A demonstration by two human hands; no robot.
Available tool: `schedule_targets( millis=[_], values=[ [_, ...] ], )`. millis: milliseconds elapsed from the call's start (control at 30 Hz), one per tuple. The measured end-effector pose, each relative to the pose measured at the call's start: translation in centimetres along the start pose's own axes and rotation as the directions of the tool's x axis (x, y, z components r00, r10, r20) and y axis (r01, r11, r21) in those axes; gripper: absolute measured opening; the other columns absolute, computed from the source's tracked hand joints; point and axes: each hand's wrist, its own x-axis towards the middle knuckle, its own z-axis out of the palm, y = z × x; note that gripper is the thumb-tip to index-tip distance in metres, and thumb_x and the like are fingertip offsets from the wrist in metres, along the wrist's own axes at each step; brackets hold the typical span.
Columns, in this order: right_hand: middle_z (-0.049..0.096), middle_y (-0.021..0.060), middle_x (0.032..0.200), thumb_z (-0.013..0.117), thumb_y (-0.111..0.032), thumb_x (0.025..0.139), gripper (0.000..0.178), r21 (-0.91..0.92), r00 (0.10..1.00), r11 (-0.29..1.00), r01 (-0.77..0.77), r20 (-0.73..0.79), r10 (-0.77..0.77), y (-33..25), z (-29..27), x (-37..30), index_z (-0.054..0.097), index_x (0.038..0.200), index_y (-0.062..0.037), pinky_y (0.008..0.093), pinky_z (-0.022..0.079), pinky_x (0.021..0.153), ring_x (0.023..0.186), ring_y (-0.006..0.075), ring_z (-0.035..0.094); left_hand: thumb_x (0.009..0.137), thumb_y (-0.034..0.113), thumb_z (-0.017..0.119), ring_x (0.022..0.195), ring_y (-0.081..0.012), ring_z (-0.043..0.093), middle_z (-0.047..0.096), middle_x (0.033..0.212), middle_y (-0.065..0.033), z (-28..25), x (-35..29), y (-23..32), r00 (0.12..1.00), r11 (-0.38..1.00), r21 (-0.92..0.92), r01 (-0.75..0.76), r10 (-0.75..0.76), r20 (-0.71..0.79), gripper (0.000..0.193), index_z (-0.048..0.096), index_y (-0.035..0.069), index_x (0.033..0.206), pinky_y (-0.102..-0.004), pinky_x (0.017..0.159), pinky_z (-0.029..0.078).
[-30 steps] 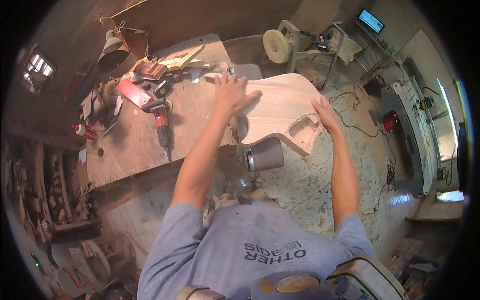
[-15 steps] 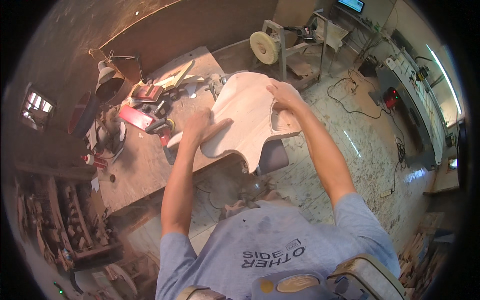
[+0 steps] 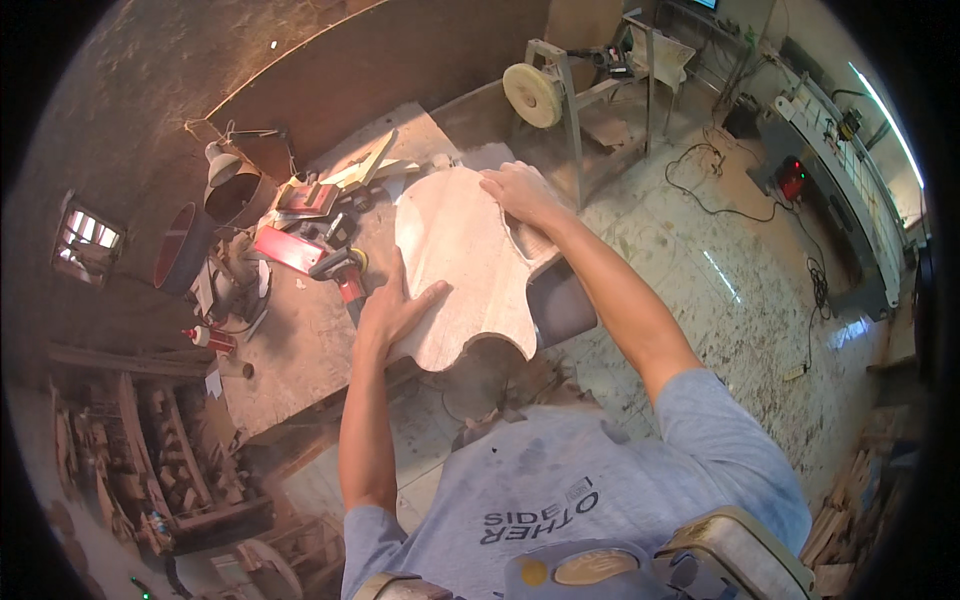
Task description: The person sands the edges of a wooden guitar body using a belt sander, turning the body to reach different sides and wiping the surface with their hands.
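Observation:
A pale, unfinished wooden guitar body (image 3: 455, 265) with a curved outline and two horns is held over the near right edge of the workbench. My left hand (image 3: 393, 310) grips its left edge, thumb lying on the flat face. At the upper right edge, my right hand (image 3: 524, 192) holds the body with its fingers over the rim. Below the body's right side shows a dark grey rounded block (image 3: 562, 305), partly hidden. A red and black power tool (image 3: 346, 275) lies on the bench beside my left hand.
The dusty workbench (image 3: 300, 350) carries a red box (image 3: 288, 248), wood offcuts (image 3: 372, 165) and a red bottle (image 3: 208, 339). A yellow buffing wheel (image 3: 532, 96) stands on a frame at the back. Cables (image 3: 730, 208) cross the floor at right; scrap wood fills a rack (image 3: 165, 450) at left.
Both hands have shifted the guitar body left and turned it, so its flat face shows more squarely. My left hand has come nearer to me; my right hand has moved left.

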Motion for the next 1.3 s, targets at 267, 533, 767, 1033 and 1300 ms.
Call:
schedule_targets(
  millis=[267,533,767,1033,1300],
  values=[
    [0.070,0.0227,0.100,0.058,-0.041,0.099,0.036,0.174,0.998,0.984,0.030,-0.066,-0.018,-1.5,1.3,0.8,0.078,0.102,-0.0121,0.0521,0.051,0.091,0.103,0.0429,0.066,0.082,0.078,0.065,0.114,-0.0489,0.069,0.067,0.122,-0.0388,0.0,-0.2,-3.3,0.997,0.999,0.033,-0.022,0.024,-0.068,0.126,0.010,0.002,0.167,-0.0492,0.101,0.052],
    [0.071,0.0220,0.098,0.059,-0.042,0.098,0.034,0.151,0.991,0.988,0.012,-0.130,0.008,1.6,0.1,-0.8,0.078,0.098,-0.0146,0.0517,0.051,0.089,0.101,0.0428,0.066,0.082,0.074,0.069,0.127,-0.0433,0.063,0.056,0.140,-0.0386,-0.2,0.4,0.3,0.999,0.998,-0.053,-0.032,0.034,0.034,0.124,0.017,0.000,0.166,-0.0452,0.108,0.047],
    [0.071,0.0218,0.099,0.062,-0.042,0.097,0.032,0.106,0.974,0.985,-0.138,-0.164,0.154,4.2,-1.8,-3.9,0.079,0.103,-0.0160,0.0512,0.051,0.088,0.102,0.0421,0.066,0.080,0.075,0.070,0.117,-0.0483,0.068,0.065,0.125,-0.0401,0.8,2.6,2.4,0.987,0.989,-0.009,-0.148,0.148,0.061,0.124,0.019,0.001,0.166,-0.0481,0.104,0.051],
    [0.073,0.0226,0.104,0.071,-0.049,0.087,0.045,0.321,0.970,0.919,-0.228,-0.010,0.244,4.1,-2.8,-5.2,0.079,0.115,-0.0149,0.0473,0.054,0.089,0.102,0.0420,0.070,0.078,0.069,0.076,0.126,-0.0464,0.064,0.062,0.138,-0.0338,0.5,3.6,0.9,0.970,0.973,-0.048,-0.228,0.231,0.071,0.121,0.023,0.005,0.167,-0.0461,0.109,0.047],
    [0.048,0.0182,0.154,0.072,-0.054,0.088,0.048,0.263,0.953,0.924,-0.276,-0.048,0.298,0.8,-0.3,-4.7,0.079,0.126,-0.0270,0.0625,0.015,0.124,0.148,0.0474,0.030,0.079,0.064,0.078,0.122,-0.0436,0.067,0.067,0.132,-0.0307,-2.0,-0.2,1.0,0.997,0.992,0.110,-0.054,0.047,0.064,0.116,0.021,0.018,0.169,-0.0452,0.109,0.048]
  ],
)
